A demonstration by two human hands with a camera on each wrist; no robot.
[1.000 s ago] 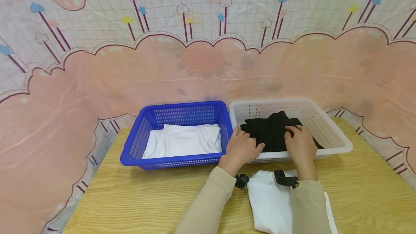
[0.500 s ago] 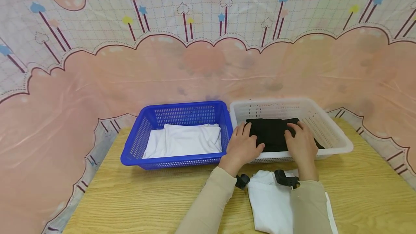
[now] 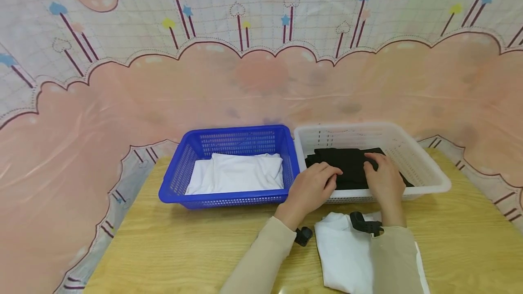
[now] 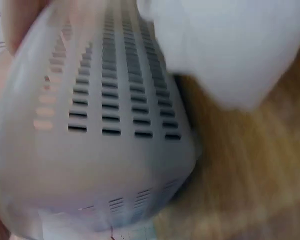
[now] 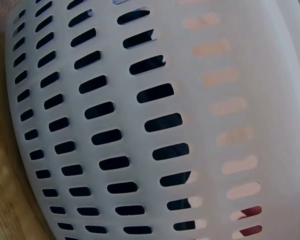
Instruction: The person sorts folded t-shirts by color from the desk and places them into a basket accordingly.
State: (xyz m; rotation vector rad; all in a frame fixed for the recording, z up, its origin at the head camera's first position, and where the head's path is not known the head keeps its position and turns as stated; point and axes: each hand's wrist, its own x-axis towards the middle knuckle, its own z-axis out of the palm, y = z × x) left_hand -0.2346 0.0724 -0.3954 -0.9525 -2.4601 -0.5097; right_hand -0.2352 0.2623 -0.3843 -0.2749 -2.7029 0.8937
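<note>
Folded black cloth point(image 3: 345, 167) lies flat in the white plastic basket point(image 3: 433, 180), its left edge bunched. Over the basket's front left rim, my left hand point(image 3: 312, 187) hovers with loosely bent fingers near the cloth. My right hand point(image 3: 385, 180) reaches over the front rim at the right, its bent fingers at the cloth's right part; exact contact is hard to tell. Neither hand visibly grips anything. Both wrist views mostly show the slotted basket wall point(image 4: 100, 165), with the cloth dark behind the slots in the right wrist view.
Left of the white basket, nearly touching it, stands a blue basket point(image 3: 241, 199) with folded white cloth point(image 3: 245, 173) inside. Another folded white cloth point(image 3: 343, 253) lies on the wooden table point(image 3: 184, 253), partly under my right forearm. A patterned curtain point(image 3: 261, 94) hangs behind.
The raised black cloth has been flattened. My left hand has drawn back from the cloth and turned rightward, fingers closer together. My right hand stays almost in place; the head view has shifted slightly.
</note>
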